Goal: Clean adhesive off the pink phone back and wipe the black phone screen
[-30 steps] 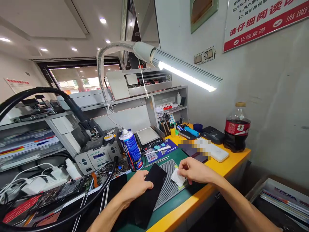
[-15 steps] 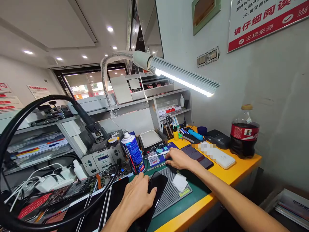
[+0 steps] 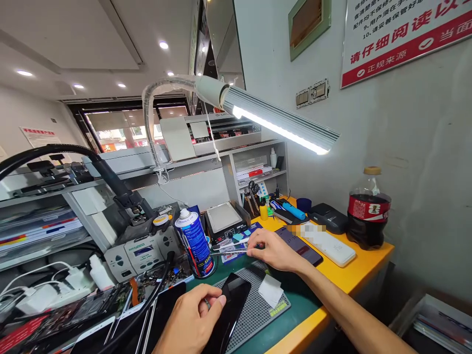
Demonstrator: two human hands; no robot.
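Bottom centre, left hand (image 3: 195, 317), fingers curled, sits at the left edge of the glossy black slab phone (image 3: 233, 307), probably steadying it, grip unclear; phone's over the grey studded rectangular mat (image 3: 252, 314), long axis slanting up-right. Mid-frame, right hand (image 3: 272, 250) pinches thin silvery metal tweezers (image 3: 236, 252), near-horizontal, free end pointing left, apparently end-held to leave it clear.

The left hand (image 3: 193, 317) is loosely curled, thumb (image 3: 217, 309) beside bent fingers (image 3: 204, 291); the right hand (image 3: 272, 250) pinches, its forearm (image 3: 342, 306) stretching in from the lower right.
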